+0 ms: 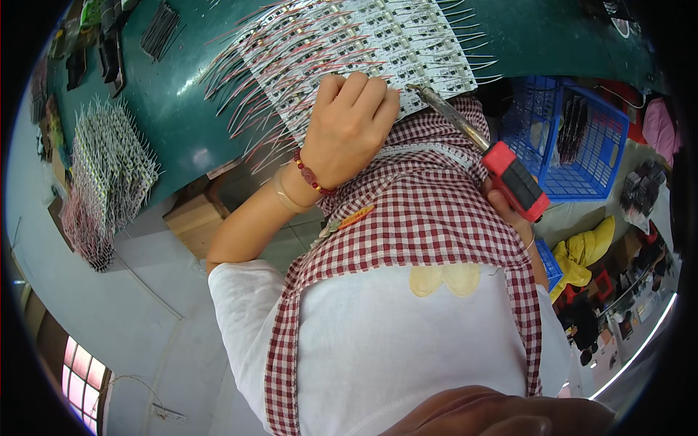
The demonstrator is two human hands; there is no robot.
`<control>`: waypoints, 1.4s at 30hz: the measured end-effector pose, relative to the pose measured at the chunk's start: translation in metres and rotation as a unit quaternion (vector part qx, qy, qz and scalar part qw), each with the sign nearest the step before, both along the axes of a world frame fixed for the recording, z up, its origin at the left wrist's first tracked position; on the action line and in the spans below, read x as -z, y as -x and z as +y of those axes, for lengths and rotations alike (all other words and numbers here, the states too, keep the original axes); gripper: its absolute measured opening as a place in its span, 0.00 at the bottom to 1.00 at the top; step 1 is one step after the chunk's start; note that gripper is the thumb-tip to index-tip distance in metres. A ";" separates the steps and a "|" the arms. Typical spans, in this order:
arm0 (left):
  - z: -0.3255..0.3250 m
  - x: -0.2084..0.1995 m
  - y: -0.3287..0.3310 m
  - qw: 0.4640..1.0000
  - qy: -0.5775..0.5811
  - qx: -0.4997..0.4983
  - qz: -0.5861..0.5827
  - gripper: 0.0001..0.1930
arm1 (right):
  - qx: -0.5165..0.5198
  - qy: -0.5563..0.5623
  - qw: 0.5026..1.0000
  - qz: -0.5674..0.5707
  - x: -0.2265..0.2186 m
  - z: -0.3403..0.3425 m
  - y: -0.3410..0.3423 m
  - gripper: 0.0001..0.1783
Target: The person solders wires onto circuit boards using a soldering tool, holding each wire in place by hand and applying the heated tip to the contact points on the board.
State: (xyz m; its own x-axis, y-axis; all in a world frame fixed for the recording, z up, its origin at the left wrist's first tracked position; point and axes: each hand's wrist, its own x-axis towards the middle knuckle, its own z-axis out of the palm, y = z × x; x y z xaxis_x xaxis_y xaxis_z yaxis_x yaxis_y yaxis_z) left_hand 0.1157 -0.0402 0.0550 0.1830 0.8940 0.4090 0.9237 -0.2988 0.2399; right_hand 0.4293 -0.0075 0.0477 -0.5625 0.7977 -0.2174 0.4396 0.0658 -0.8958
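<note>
A white panel of small circuit boards [436,62] lies at the table's near edge, with red and white wires fanning out on its left and short wires along its right. My left hand [350,127] rests over the panel's near part, fingers curled together; whatever they pinch is hidden. In my right hand [507,207] is a soldering iron [518,180] with a red and black handle. Its metal shaft slants up and left, and the dark tip comes close to my left fingertips at the panel's near edge. The handle covers much of my right hand.
On the green table [178,109], a stack of wired boards [113,163] hangs over the left edge. Behind it lie dark wire strips [161,30] and some tools. To the right are a blue plastic crate [582,182] and yellow cloth [587,248].
</note>
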 end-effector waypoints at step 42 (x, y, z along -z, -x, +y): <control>-0.027 -0.034 0.000 0.998 0.011 -0.041 -0.044 0.17 | 0.092 0.232 0.955 0.160 0.004 -0.010 -0.016 0.09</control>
State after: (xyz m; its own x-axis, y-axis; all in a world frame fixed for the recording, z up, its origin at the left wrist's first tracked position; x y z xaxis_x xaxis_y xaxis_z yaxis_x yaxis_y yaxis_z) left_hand 0.1154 -0.0671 0.0889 0.0732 0.9132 0.4010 0.9201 -0.2169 0.3261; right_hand 0.4450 -0.0180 0.0439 -0.5197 0.7485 -0.4119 0.1042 -0.4230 -0.9001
